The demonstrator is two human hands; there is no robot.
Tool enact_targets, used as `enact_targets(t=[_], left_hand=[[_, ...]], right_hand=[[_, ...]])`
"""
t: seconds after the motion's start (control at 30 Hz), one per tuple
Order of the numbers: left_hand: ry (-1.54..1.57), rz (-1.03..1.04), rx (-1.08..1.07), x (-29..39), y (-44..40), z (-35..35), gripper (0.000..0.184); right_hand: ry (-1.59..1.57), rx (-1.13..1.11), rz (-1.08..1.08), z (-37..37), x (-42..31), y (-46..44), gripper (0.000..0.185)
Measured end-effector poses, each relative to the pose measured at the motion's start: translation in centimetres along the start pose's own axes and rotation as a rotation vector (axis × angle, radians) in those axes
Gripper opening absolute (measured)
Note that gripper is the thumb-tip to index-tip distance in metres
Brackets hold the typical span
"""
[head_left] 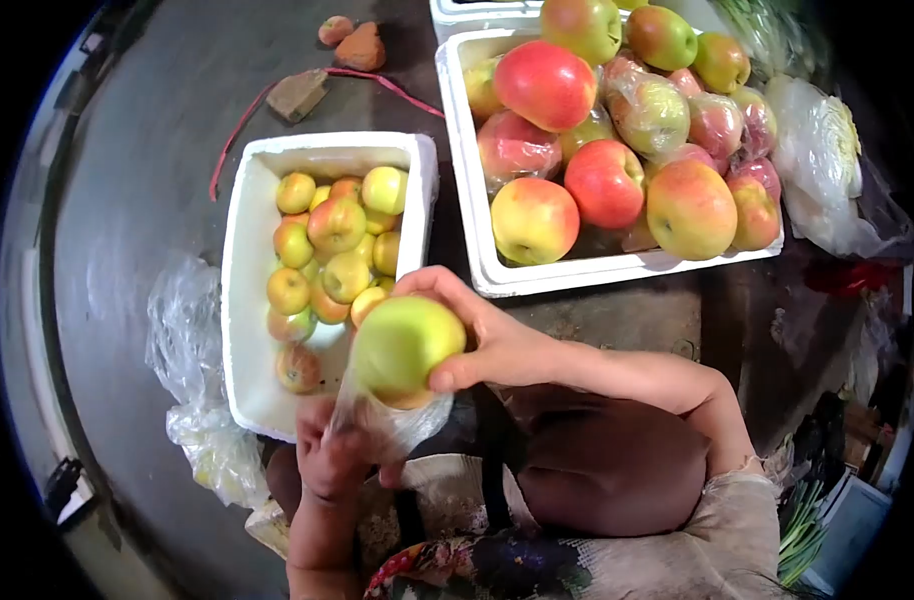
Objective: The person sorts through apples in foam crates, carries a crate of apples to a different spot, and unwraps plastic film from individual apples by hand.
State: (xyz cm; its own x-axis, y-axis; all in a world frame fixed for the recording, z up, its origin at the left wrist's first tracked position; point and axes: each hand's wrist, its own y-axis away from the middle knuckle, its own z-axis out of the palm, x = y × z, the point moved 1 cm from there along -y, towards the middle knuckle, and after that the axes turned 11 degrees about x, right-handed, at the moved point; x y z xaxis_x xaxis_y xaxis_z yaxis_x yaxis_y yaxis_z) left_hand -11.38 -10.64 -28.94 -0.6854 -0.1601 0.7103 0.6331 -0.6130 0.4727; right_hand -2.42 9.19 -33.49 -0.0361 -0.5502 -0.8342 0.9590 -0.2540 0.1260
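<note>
My right hand (492, 340) is wrapped round a large yellow-green apple (405, 342), thumb on the near side and fingers over the far side. A clear plastic bag (417, 418) covers the apple's lower part and trails to the left. Below and left of the apple, my left hand (342, 455) grips the bag; its fingers are somewhat blurred. Both hands are over the near right corner of a white foam box (239, 330), which contains several small red-and-yellow apples (335, 225).
A second foam box (597, 277) at the upper right is heaped with large apples (692, 210), some wrapped in plastic. Crumpled plastic bags (217, 450) lie left of the smaller box. A pink strap (239, 130), a block (297, 95) and a brick piece (361, 47) lie beyond.
</note>
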Motion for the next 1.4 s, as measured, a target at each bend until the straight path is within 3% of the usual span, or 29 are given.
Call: enact_targets(t=[0.13, 0.27, 0.33, 0.37, 0.43, 0.5, 0.53, 0.57, 0.63, 0.7, 0.77, 0.83, 0.9, 1.03, 1.17, 1.23, 1.27, 1.37, 1.4], left_hand=[[0.181, 0.015, -0.331, 0.3, 0.4, 2.3, 0.031], [0.205, -0.030, -0.448, 0.3, 0.7, 2.5, 0.037], [0.280, -0.092, -0.381, -0.2, 2.2, 0.7, 0.039], [0.235, -0.099, -0.513, 0.5, 1.6, 1.6, 0.040], [0.192, -0.101, -0.652, 0.9, 0.4, 1.8, 0.041], [-0.360, 0.064, -0.844, -0.1, -1.0, 0.3, 0.041], [-0.366, -0.072, -0.838, -0.5, -0.7, 0.3, 0.037], [-0.361, -0.072, -0.845, -0.7, -0.3, 1.2, 0.037], [-0.715, 0.135, -0.648, -0.9, 0.4, 3.3, 0.035], [-0.790, 0.183, -0.772, -1.0, -0.6, 2.8, 0.026], [-0.805, 0.361, -1.087, -2.2, -0.6, 3.5, 0.021], [-0.903, 0.341, -1.094, -4.0, 0.4, 2.2, 0.015], [-1.222, 0.362, -0.857, -6.1, -0.3, -0.3, 0.014], [-1.700, 0.556, -0.706, -6.5, -2.3, -1.6, 0.058], [-1.573, 0.461, -0.847, -7.0, -2.3, -0.7, 0.057], [-1.624, 0.517, -0.736, -6.7, -2.6, -0.4, 0.049], [-1.498, 0.562, -0.673, -6.5, -3.2, -1.1, 0.044], [-1.397, 0.743, -0.381, -4.1, -5.3, -2.3, 0.033], [-1.394, 0.691, -0.269, -3.4, -6.2, -3.4, 0.035]], right_hand=[[-0.314, -0.065, 0.420, 0.5, 0.6, 0.8, 0.054], [-0.379, -0.059, 0.543, 1.1, 1.1, 0.8, 0.065], [-0.130, -0.054, 0.346, 0.5, 0.3, 0.3, 0.067], [-0.117, -0.003, 0.219, 0.4, -0.5, 0.2, 0.058], [-0.220, 0.135, 0.197, 0.1, -3.4, 0.2, 0.062], [-0.039, 0.184, 0.067, 0.5, -8.5, 0.5, 0.077], [-0.087, 0.217, 0.015, 1.1, -10.4, 1.0, 0.085], [-0.040, 0.232, -0.050, 1.0, -11.5, 1.2, 0.089], [0.025, 0.266, -0.178, 1.2, -13.1, 1.5, 0.090], [0.151, 0.406, -0.276, 1.2, -14.0, 1.8, 0.093], [0.221, 0.518, -0.507, -0.5, -15.6, 1.7, 0.074], [0.295, 0.631, -0.769, -3.1, -17.9, 1.6, 0.053], [0.441, 0.778, -0.806, -4.8, -20.7, 2.8, 0.049], [0.497, 0.932, -0.713, -10.7, -22.9, 3.1, 0.056], [0.670, 1.161, -0.646, -15.2, -22.5, 2.4, 0.067], [0.749, 1.136, -0.657, -16.1, -22.2, 2.1, 0.069], [0.804, 1.235, -0.461, -16.4, -22.4, 2.6, 0.070], [0.670, 1.250, -0.399, -16.3, -21.8, 2.7, 0.069], [0.631, 1.251, -0.371, -16.1, -21.6, 2.7, 0.068]])
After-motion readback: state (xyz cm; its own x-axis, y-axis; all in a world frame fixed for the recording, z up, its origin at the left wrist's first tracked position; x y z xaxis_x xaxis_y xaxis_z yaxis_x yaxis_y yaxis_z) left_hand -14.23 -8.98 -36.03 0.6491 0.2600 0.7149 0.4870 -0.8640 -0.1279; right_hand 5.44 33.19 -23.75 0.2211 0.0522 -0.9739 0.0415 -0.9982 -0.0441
